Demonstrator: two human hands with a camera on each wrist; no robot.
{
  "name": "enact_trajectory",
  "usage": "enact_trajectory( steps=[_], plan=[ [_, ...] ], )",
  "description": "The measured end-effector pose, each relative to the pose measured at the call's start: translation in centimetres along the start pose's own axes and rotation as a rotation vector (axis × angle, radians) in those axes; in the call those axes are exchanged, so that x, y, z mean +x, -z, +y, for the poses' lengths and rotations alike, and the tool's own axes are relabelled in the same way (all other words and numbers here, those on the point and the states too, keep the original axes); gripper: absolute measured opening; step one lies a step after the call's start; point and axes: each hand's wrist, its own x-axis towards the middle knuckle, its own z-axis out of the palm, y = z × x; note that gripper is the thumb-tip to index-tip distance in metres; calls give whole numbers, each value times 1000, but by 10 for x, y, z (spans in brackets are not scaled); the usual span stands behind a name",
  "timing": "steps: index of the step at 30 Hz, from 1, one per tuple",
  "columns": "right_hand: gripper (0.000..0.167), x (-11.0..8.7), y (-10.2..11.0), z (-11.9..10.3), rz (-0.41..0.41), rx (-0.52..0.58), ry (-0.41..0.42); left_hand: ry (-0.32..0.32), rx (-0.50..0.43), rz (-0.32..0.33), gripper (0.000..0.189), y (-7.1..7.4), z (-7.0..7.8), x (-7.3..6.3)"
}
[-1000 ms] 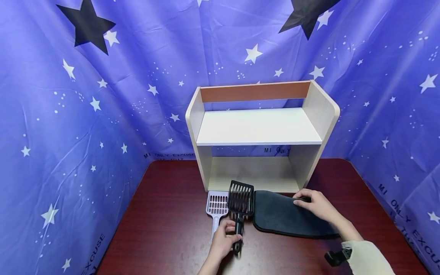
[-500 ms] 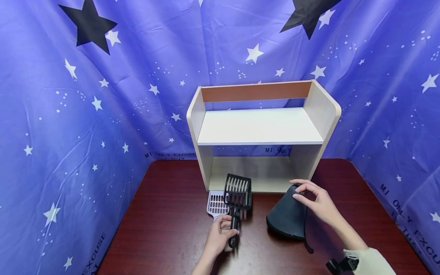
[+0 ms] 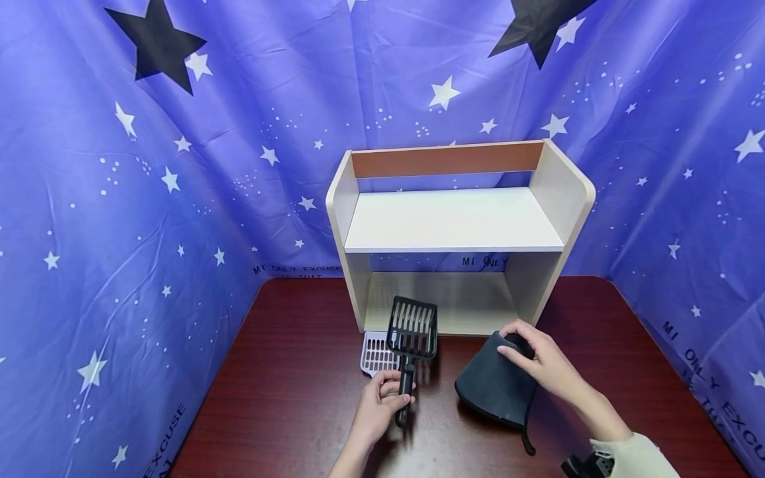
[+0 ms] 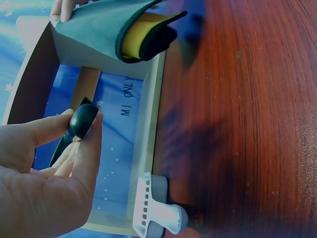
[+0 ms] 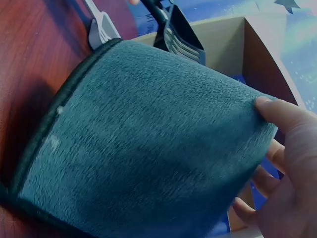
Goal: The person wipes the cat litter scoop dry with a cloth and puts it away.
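Observation:
My left hand (image 3: pixel 376 406) pinches the black handle of a slotted litter scoop (image 3: pixel 412 328), held tilted up before the shelf. Its round handle end shows between thumb and fingers in the left wrist view. Partly behind it, a pale lilac litter scoop (image 3: pixel 378 353) lies on the table. My right hand (image 3: pixel 546 358) grips the top of a dark plush cloth (image 3: pixel 499 382), which droops in a folded cone. The cloth has black edging, and yellow (image 4: pixel 141 34) shows inside its fold in the left wrist view.
A pale wooden two-tier shelf (image 3: pixel 451 219) stands at the back of the dark red table (image 3: pixel 299 372). Blue star-printed curtains (image 3: pixel 269 133) surround the table at the back and sides. A black wrist device (image 3: pixel 588 465) sits at my right sleeve.
The dark cloth has gone from spread flat to gathered and hanging from my right hand. My left hand has shifted the black scoop slightly up and left, so it overlaps the lilac one.

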Motion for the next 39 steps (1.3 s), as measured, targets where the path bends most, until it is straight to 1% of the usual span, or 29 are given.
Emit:
enact_trajectory(
  steps=[3, 5, 7, 11, 13, 16, 19, 22, 26, 30, 33, 39],
  plan=[
    [43, 0, -3, -1, -22, -59, 80, -5, -9, -9, 43, 0, 0, 0],
    [48, 0, -5, -2, -30, -94, 102, -8, -15, -17, 43, 0, 1, 0],
    [52, 0, -8, -3, -42, -122, 107, -6, -27, -24, 43, 0, 1, 0],
    [56, -1, -12, -4, -55, -115, 102, -11, -37, -30, 44, 0, 4, -1],
    [56, -1, -13, -4, -58, -93, 103, -9, -37, -31, 44, 1, 5, -1],
    [55, 1, -15, -4, -57, -76, 122, -10, -32, -29, 45, 1, 6, -1],
    [55, 4, -14, -5, -59, -66, 141, -20, -8, -18, 45, 2, 7, 0],
    [56, 6, -13, -7, -59, -80, 159, -32, 14, -12, 44, 2, 7, 0],
    [57, 8, -12, -10, -52, -156, 206, -36, 9, -17, 42, 4, 8, 0],
    [59, 9, -13, -12, -55, -230, 258, -31, -35, -25, 42, 5, 9, -1],
    [61, 9, -13, -13, -73, -264, 277, -29, -60, -29, 42, 6, 10, -1],
    [69, 7, -15, -14, -109, -316, 303, -29, -69, -26, 41, 8, 11, -2]
  ],
)
